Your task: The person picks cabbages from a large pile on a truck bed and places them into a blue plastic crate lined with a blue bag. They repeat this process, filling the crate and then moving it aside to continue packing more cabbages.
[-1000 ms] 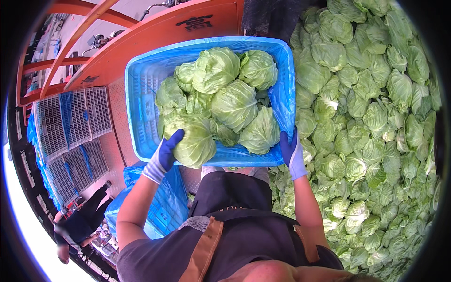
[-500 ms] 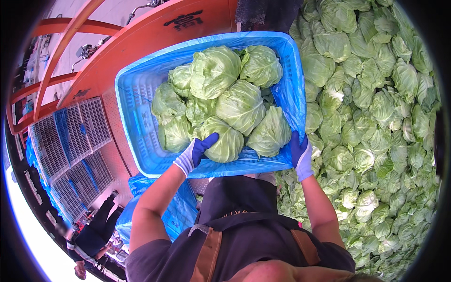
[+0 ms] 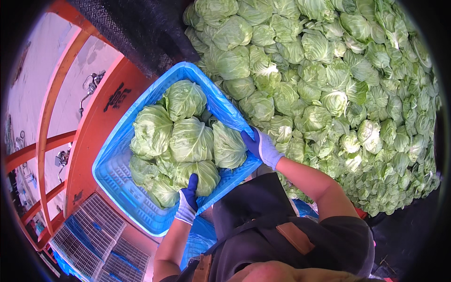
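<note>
Both hands, in blue-and-white gloves, hold a blue plastic crate [image 3: 123, 188] in front of my body, turned at a slant. A blue plastic sheet [image 3: 221, 104] lines part of it. Inside lie several pale green cabbages [image 3: 191, 139], heaped toward the far and right sides. My left hand [image 3: 189, 199] is closed on the near rim, its thumb over the edge beside a cabbage. My right hand [image 3: 263, 148] grips the right corner with the sheet; its fingertips are partly hidden.
A big pile of loose cabbages [image 3: 300, 89] fills the right. Orange metal panels [image 3: 110, 89] and rails [image 3: 44, 108] stand on the left. Grey slatted crates [image 3: 91, 225] are stacked at lower left. Dark fabric [image 3: 136, 33] hangs at the far side.
The crate has swung counterclockwise and shifted left and nearer, both hands staying on it. My view has turned toward the cabbage pile; the person at lower left is out of view.
</note>
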Demonstrator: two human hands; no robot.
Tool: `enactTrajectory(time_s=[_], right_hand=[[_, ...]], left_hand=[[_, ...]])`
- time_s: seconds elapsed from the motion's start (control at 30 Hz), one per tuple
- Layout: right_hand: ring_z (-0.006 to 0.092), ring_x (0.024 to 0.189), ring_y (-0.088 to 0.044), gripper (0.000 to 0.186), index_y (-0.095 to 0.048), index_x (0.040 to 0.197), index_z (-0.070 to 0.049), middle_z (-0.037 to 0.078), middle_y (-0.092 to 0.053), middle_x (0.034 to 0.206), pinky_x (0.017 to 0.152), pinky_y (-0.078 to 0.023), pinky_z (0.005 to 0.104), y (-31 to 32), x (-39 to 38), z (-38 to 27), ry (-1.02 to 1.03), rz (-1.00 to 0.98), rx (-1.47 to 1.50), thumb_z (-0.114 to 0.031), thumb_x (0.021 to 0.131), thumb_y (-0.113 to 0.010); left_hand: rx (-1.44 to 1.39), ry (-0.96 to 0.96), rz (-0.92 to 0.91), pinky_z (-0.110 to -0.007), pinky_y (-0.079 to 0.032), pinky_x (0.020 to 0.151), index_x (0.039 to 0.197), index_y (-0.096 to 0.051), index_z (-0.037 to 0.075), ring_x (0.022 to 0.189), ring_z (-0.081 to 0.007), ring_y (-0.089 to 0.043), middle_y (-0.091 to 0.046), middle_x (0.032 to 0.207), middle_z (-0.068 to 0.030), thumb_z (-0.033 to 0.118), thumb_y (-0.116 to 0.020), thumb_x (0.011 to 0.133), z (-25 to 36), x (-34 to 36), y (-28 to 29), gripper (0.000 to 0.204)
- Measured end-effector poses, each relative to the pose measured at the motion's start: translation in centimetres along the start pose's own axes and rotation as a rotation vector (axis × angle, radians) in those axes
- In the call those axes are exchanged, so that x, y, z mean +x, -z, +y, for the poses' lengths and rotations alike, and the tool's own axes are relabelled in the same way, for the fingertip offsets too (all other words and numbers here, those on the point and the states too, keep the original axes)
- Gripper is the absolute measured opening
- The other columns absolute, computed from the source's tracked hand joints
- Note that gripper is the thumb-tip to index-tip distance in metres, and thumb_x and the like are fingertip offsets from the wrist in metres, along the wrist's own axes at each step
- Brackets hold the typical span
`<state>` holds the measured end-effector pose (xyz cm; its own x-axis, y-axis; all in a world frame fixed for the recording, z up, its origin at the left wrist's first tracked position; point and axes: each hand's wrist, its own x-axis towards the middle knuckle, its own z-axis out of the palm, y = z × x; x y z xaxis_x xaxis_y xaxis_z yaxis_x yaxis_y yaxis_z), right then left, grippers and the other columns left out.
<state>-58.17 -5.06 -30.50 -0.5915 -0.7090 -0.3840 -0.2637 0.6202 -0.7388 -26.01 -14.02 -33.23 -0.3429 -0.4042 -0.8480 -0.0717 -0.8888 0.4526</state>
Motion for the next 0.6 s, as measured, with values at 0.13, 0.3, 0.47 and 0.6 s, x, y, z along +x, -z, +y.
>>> enactTrajectory(time_s=[0.13, 0.3, 0.47, 0.6], right_hand=[[0.0424, 0.093, -0.069, 0.033, -0.068, 0.117, -0.005, 0.023, -0.071, 0.100, 0.081, -0.053, 0.0465, -0.1, 0.0, -0.9, 0.060, 0.061, 0.001, -0.032, 0.098, -0.065], [0.0437, 0.107, -0.066, 0.036, -0.063, 0.123, -0.011, 0.021, -0.071, 0.113, 0.090, -0.052, 0.0491, -0.7, 0.7, 1.2, 0.019, -0.063, 0.090, -0.034, 0.095, -0.067], [0.0428, 0.110, -0.067, 0.066, -0.053, 0.137, 0.005, 0.030, -0.067, 0.118, 0.095, -0.051, 0.0469, 3.4, 1.3, 4.0, 0.232, 0.090, 0.233, -0.041, 0.093, -0.070], [0.0446, 0.102, -0.068, 0.049, -0.063, 0.125, 0.004, 0.029, -0.070, 0.110, 0.088, -0.055, 0.0457, 6.5, 6.7, 14.5, 0.037, 0.415, 0.073, -0.037, 0.097, -0.065]], left_hand=[[0.089, 0.067, 0.088, -0.038, -0.054, 0.100, 0.139, -0.058, 0.001, 0.114, -0.0213, -0.067, -0.067, 0.132, -0.0090, 0.036, -0.073, 0.097, -2.5, 3.6, 3.0, 0.057], [0.054, 0.099, -0.027, -0.039, -0.051, 0.105, 0.142, -0.057, 0.003, 0.118, -0.0229, -0.066, -0.067, 0.134, -0.0082, 0.045, -0.068, 0.099, -0.8, 1.3, 1.9, 0.061], [0.105, 0.072, -0.164, -0.035, -0.048, 0.107, 0.158, -0.032, 0.004, 0.123, -0.0229, -0.061, -0.061, 0.140, -0.0112, 0.008, -0.068, 0.092, -2.5, 2.2, 10.2, 0.076], [0.268, 0.313, 0.319, -0.029, -0.052, 0.092, 0.161, -0.024, 0.005, 0.114, -0.0235, -0.063, -0.057, 0.141, -0.0127, -0.002, -0.073, 0.084, 2.8, -2.6, 5.9, 0.092]])
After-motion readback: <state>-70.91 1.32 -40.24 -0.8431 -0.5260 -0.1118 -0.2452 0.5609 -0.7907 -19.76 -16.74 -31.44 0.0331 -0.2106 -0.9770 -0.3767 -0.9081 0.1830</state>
